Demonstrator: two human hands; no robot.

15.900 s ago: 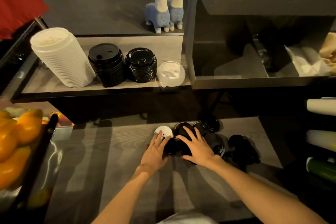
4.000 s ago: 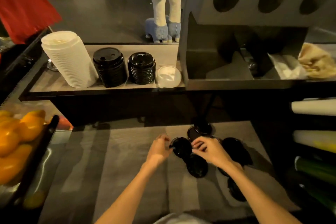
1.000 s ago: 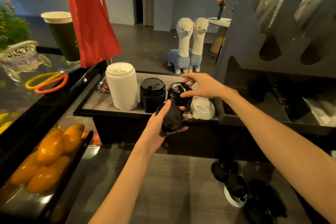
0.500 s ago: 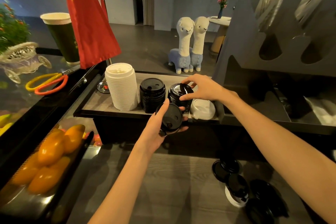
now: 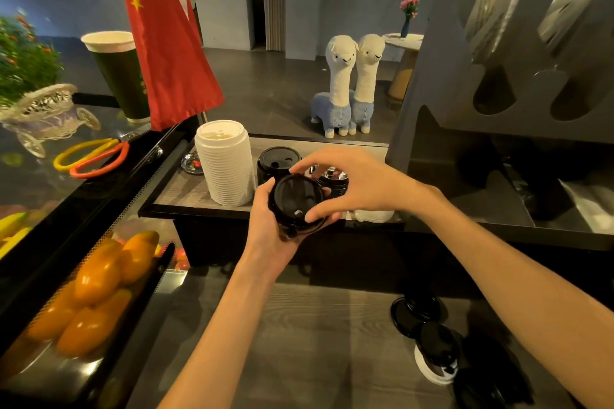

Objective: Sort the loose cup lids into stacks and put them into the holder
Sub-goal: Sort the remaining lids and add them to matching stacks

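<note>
Since half a second ago the right hand (image 5: 362,182) has drawn back from the second black stack (image 5: 332,181) on the holder tray (image 5: 186,191) and come to the black lids (image 5: 296,202) held in the left hand (image 5: 270,226). Left hand: fingers curled around the underside and rim of the black lids, grasping them in front of the tray's front edge, tilted toward the camera. Right hand: thumb and fingertips curved over the top and right rim of the same lids, touching them; whether it pinches one lid cannot be told. On the tray, left to right: a tall white lid stack (image 5: 226,169), a black lid stack (image 5: 277,162), the second black stack partly hidden behind the hands, and a low white lid (image 5: 373,215) under the right wrist. Loose black lids (image 5: 415,314) lie on the lower desk (image 5: 315,342) at right, one over a white lid (image 5: 428,372). Surroundings: two plush alpacas (image 5: 349,86) behind the tray, a red flag (image 5: 166,36), a green paper cup (image 5: 116,73), scissors (image 5: 93,156), oranges (image 5: 96,289) in the case at left
</note>
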